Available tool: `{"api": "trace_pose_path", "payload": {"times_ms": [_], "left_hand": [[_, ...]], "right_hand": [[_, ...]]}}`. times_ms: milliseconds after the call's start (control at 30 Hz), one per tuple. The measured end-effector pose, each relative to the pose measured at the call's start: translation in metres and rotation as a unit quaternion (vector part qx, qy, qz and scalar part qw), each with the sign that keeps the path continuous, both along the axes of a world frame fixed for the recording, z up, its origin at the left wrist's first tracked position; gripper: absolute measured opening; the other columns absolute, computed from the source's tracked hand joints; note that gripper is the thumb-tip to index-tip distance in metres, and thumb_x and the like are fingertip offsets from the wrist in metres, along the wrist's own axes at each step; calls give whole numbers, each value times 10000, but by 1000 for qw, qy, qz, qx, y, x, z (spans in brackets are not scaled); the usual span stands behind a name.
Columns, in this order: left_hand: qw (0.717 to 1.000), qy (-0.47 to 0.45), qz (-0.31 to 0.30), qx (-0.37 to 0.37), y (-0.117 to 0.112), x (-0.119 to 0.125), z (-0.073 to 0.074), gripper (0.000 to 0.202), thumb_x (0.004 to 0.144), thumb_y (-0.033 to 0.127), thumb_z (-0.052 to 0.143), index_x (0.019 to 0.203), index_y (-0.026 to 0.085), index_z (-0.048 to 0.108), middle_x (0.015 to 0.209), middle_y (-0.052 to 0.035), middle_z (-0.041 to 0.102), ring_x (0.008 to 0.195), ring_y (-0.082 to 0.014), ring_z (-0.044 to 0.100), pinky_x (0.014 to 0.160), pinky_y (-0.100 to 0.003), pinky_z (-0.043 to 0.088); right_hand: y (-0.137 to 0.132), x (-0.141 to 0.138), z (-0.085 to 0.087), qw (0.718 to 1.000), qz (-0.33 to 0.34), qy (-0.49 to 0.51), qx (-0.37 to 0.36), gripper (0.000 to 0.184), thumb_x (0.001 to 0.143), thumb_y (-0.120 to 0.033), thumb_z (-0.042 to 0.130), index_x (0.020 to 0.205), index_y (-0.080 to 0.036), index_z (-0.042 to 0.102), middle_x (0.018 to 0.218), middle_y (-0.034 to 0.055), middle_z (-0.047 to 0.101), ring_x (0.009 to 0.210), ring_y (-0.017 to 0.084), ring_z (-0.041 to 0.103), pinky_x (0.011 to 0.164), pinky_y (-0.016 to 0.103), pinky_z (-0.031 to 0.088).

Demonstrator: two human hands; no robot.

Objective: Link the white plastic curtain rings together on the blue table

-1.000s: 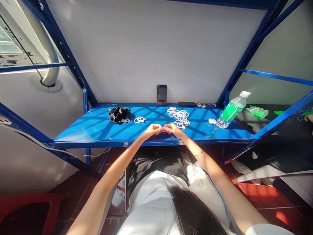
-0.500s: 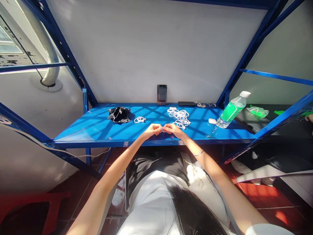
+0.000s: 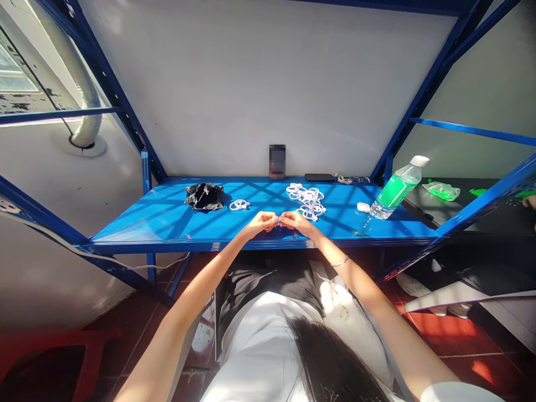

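Above the front part of the blue table [image 3: 159, 231], my left hand [image 3: 263, 223] and my right hand [image 3: 295, 221] meet fingertip to fingertip. Both are closed in a pinch. Whatever sits between the fingers is tiny and mostly covered; only a pale speck shows there. Just behind my right hand lies a loose heap of white rings [image 3: 307, 196]. A smaller group of white rings [image 3: 239, 205] rests farther left, beyond my left hand.
A crumpled black plastic bag [image 3: 204, 197] lies at the left. Along the back are an upright dark device [image 3: 277, 162], a black phone [image 3: 319, 177] and a coiled cable [image 3: 352, 179]. At the right are a white case [image 3: 363, 207] and a water bottle [image 3: 396, 190]. Blue frame posts [image 3: 146, 178] flank the table.
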State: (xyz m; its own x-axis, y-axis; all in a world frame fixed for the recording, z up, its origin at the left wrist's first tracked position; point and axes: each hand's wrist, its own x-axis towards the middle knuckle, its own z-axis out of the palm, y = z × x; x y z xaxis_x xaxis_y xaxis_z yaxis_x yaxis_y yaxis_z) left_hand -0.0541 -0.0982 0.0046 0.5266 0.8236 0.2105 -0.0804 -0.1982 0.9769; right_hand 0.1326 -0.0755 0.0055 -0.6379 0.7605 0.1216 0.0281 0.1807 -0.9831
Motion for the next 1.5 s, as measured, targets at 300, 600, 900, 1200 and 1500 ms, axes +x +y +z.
{"api": "trace_pose_path", "payload": {"times_ms": [300, 600, 900, 1200, 1500], "left_hand": [[1000, 1, 0, -10, -1, -1, 1, 497, 721, 587, 692, 640, 134, 504, 571, 37, 427, 476, -44, 333, 470, -203, 269], [1000, -6, -3, -20, 0, -1, 0, 500, 714, 582, 704, 635, 129, 508, 557, 40, 423, 466, -39, 326, 470, -200, 260], [1000, 1, 14, -5, -1, 1, 0, 506, 722, 601, 688, 633, 136, 510, 534, 44, 413, 465, -51, 347, 468, -204, 292], [991, -41, 114, 47, 4, 3, -2, 445, 728, 546, 719, 785, 122, 595, 618, 17, 560, 547, -82, 489, 580, -229, 432], [982, -44, 171, 66, 9, 2, -5, 453, 684, 538, 751, 814, 123, 623, 667, -8, 604, 566, -98, 529, 508, -212, 430]], "right_hand": [[0, 0, 0, 1000, 4, -6, 14, 498, 691, -652, 673, 706, -158, 613, 648, -19, 562, 502, 59, 319, 455, 238, 196], [-1, 0, 2, 999, 8, -10, 31, 517, 696, -672, 655, 671, -158, 598, 555, -49, 445, 499, 63, 288, 451, 242, 165], [0, 0, -2, 999, -15, -7, 29, 496, 712, -643, 660, 699, -150, 604, 641, -24, 536, 507, 61, 313, 470, 236, 211], [6, -6, -11, 996, -60, 63, 33, 448, 758, -608, 657, 783, -164, 608, 582, -49, 501, 497, 66, 396, 494, 222, 322], [4, -6, -8, 992, -85, 85, 27, 498, 762, -578, 674, 1063, -194, 573, 697, -17, 650, 510, 84, 529, 532, 225, 448]]}}
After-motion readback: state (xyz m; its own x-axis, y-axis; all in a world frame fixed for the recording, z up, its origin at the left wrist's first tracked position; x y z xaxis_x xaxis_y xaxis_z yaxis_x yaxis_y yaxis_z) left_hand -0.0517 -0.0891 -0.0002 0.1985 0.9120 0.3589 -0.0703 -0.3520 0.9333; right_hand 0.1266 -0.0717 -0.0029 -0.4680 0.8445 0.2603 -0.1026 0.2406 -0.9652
